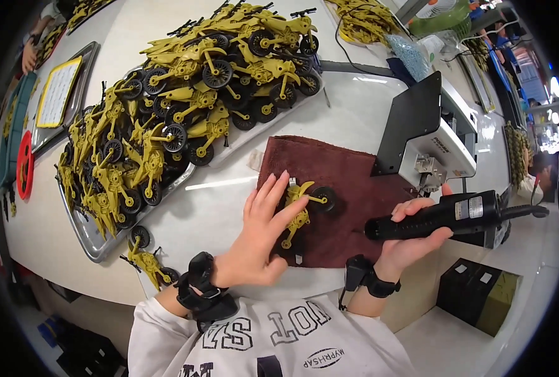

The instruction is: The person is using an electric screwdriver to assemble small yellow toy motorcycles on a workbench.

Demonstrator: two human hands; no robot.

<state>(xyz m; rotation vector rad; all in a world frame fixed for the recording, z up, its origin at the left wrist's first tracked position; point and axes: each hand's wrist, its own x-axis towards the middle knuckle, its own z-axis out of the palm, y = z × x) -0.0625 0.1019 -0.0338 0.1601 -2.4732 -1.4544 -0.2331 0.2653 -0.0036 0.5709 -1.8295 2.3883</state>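
Observation:
A yellow toy motorcycle (297,221) with one black wheel lies on a folded dark red cloth (348,169) in front of me. My left hand (262,227) is over its left side, fingers stretched out and apart. A fingertip seems to touch the yellow body; the hand partly hides it. My right hand (397,250) is wrapped around a black electric screwdriver (433,217), held almost level at the cloth's right edge. The tool's narrow end points left, toward the toy, and stays apart from it. A cord leaves its other end.
A metal tray (95,250) heaped with yellow toy motorcycles stands at the left. One loose toy motorcycle (144,261) lies by my left forearm. Behind the screwdriver stands a white and black machine (433,147). A bag of bluish pellets (410,55) is farther back. Another person's hand (28,58) shows far left.

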